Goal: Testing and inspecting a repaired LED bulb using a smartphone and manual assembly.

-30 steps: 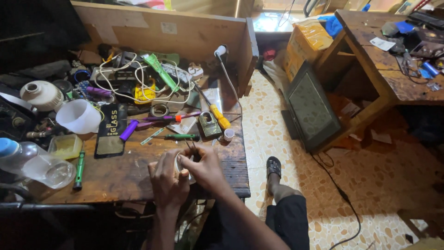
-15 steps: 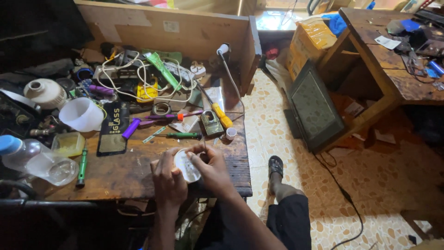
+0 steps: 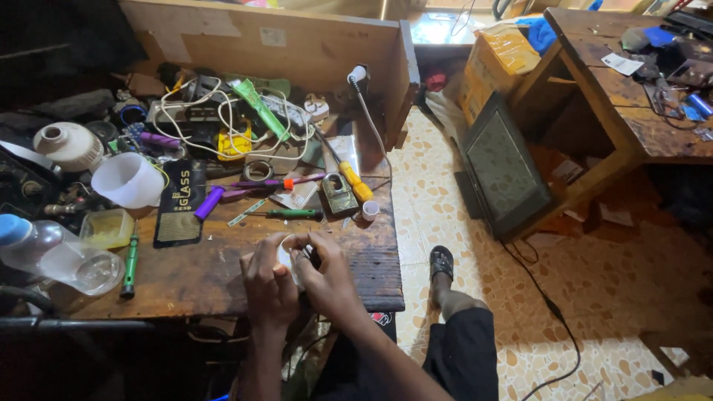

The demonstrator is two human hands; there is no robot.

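Observation:
Both hands meet at the front edge of a worn wooden workbench (image 3: 200, 271). My left hand (image 3: 266, 286) cups a small white round part (image 3: 285, 254), mostly hidden by the fingers. My right hand (image 3: 328, 276) presses against the same white part from the right, with something small and dark pinched at its fingertips. What the dark bit is cannot be made out.
Tools litter the bench: a green screwdriver (image 3: 286, 214), a yellow-handled screwdriver (image 3: 349, 177), purple pens (image 3: 209, 202), a white cup (image 3: 134, 180), a clear bottle (image 3: 52, 256), tangled white cables (image 3: 223, 119). A dark framed screen (image 3: 505, 167) leans on a second wooden table (image 3: 631, 111) to the right. My sandalled foot (image 3: 441, 261) rests on the tiled floor.
The white part has sunk deeper between both hands, which have closed in around it; half a second ago more of it showed. The view shifted slightly.

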